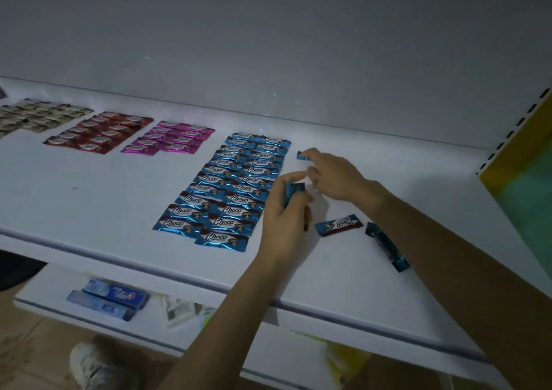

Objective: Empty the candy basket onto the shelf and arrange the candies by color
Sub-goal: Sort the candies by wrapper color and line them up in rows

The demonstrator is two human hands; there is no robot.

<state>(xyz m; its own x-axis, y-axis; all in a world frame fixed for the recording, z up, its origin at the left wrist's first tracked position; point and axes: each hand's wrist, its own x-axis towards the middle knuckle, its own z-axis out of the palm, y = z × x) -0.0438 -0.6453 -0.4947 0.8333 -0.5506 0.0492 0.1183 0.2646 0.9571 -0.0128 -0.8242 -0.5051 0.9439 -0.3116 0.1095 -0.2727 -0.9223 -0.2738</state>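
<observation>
Sorting is nearing completion. The tan group (pixel 35 118), red group (pixel 98 132) and pink group (pixel 168 137) are lying left of the blue block (pixel 227 186) on the shelf (pixel 89 186). The left hand (pixel 282 213) is gripping spare blue candies (pixel 291 192) beside the block. The right hand (pixel 334 177) fingers are pinching one blue candy (pixel 301 156) at the block's far right corner. Two loose candies (pixel 339 224) are waiting right of the block.

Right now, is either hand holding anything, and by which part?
Left hand grips a few blue candies around their middles; right hand pinches a single blue candy by its right end.
</observation>
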